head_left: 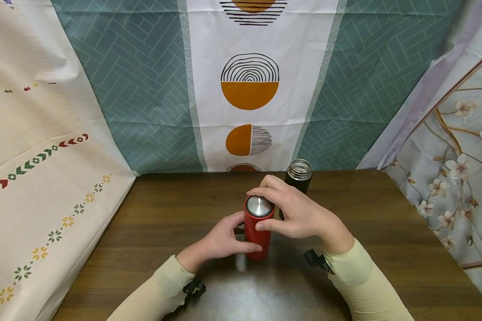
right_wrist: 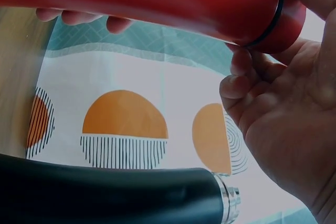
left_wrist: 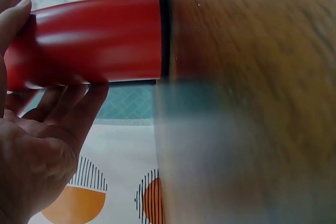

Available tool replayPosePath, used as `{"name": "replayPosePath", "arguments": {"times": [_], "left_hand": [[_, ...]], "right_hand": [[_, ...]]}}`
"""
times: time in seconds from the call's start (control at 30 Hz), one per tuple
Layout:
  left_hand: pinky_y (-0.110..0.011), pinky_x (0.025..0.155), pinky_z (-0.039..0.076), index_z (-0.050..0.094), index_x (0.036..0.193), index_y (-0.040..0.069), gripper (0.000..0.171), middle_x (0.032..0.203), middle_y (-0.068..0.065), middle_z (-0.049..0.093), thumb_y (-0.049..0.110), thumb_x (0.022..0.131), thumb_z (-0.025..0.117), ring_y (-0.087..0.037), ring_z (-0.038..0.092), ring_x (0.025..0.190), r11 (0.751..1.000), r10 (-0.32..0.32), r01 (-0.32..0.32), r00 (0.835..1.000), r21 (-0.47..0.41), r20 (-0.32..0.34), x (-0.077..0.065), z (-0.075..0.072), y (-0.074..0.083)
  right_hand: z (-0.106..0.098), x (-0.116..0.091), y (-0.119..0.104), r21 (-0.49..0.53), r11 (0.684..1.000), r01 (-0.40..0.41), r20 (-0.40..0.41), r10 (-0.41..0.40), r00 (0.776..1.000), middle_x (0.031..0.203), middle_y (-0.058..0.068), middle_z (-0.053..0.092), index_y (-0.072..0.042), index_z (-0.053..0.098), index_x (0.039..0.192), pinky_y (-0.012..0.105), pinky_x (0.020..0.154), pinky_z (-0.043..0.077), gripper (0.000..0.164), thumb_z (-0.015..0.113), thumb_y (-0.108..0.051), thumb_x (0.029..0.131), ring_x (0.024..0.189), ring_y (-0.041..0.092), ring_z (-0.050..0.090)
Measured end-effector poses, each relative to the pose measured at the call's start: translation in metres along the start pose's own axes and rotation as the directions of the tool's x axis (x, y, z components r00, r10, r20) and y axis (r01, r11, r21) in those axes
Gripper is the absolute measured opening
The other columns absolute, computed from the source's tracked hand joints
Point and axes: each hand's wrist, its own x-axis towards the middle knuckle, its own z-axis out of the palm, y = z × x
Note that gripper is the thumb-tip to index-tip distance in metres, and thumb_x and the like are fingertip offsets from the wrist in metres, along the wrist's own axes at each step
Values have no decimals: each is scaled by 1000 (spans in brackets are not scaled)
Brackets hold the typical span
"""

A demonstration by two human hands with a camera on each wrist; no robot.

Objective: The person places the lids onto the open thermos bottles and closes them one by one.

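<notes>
A red thermos bottle (head_left: 257,243) stands upright on the table in the middle of the head view, its lid (head_left: 259,206) topped with a silvery disc. My left hand (head_left: 221,238) holds the body from the left, thumb across the near side and fingers behind, as the left wrist view also shows. From the right, my right hand (head_left: 301,211) grips the lid between thumb and fingers; in the right wrist view a dark ring (right_wrist: 273,17) marks the seam below it. Just behind the right hand is a black thermos bottle (head_left: 299,180), uncapped, with a steel threaded neck.
The brown wooden table (head_left: 160,214) runs back to a hanging cloth (head_left: 152,89) with orange half-circles. Embroidered cream fabric (head_left: 44,156) drapes along the left edge, and a flowered curtain (head_left: 458,187) borders the right. Dark straps (head_left: 194,287) sit on both wrists.
</notes>
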Motion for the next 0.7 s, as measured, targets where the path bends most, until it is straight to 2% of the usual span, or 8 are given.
{"name": "replayPosePath", "arguments": {"times": [0.5,0.7], "left_hand": [[-51,106,59,68,142,31,61,132,14,73,26,89,98,-14,69,122,999,45,-44,999,22,-19,0,4,4],[-43,106,60,68,142,31,61,132,14,73,27,89,98,-12,70,122,996,61,-58,997,72,-38,0,5,8]], "right_hand": [[1,3,-8,-97,995,-23,-6,22,1000,112,-7,54,-14,67,138,25,83,49,51,84,-41,98,105,8,50],[3,3,-8,-117,993,-13,-23,10,1000,111,-5,55,-11,68,136,25,82,49,50,85,-38,98,102,8,52]]}}
